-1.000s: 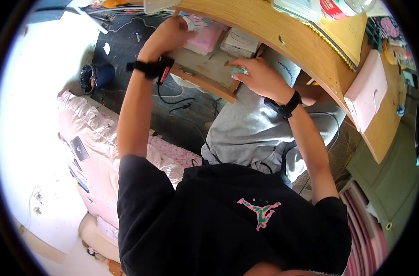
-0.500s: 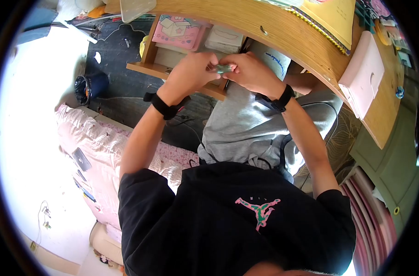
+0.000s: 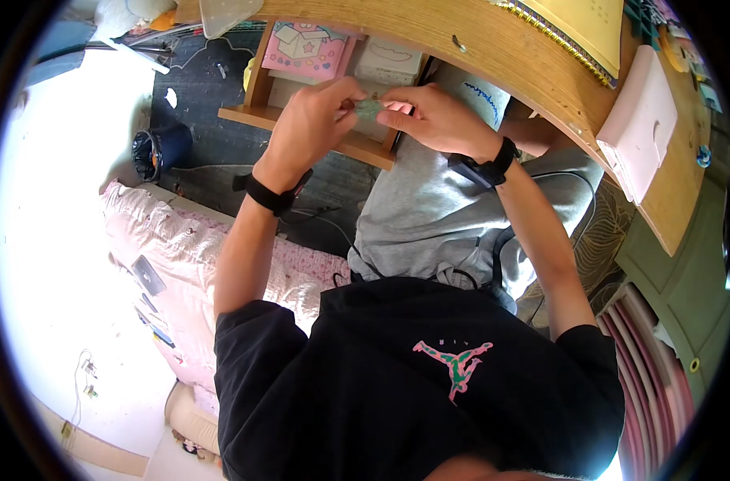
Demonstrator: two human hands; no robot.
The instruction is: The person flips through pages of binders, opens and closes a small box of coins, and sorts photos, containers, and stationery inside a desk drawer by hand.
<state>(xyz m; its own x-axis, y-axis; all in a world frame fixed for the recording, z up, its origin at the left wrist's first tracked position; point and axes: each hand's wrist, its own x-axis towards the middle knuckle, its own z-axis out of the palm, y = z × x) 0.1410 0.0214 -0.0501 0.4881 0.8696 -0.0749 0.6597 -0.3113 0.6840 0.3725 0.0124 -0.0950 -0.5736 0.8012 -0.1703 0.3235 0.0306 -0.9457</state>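
Observation:
Above the open wooden drawer (image 3: pixel 365 149), both hands meet at a small greenish, partly see-through object (image 3: pixel 368 107). My left hand (image 3: pixel 321 116) pinches its left side between thumb and fingers. On its right side, my right hand (image 3: pixel 437 120) grips it with thumb and forefinger. What the object is cannot be made out. Inside the drawer, behind the hands, lie a pink box with a printed open-box picture (image 3: pixel 302 50) and a white box (image 3: pixel 387 61).
The wooden desk top (image 3: pixel 533 80) curves above the drawer, bearing a yellow spiral notebook (image 3: pixel 581 32) and a pale pink wallet-like case (image 3: pixel 639 128). A dark bin (image 3: pixel 169 149) stands on the floor at left, near a pink-covered bed (image 3: pixel 181 248).
My left hand has left the pink box in the drawer and come over to the greenish object in my right hand. Both hands have since shifted slightly left with it.

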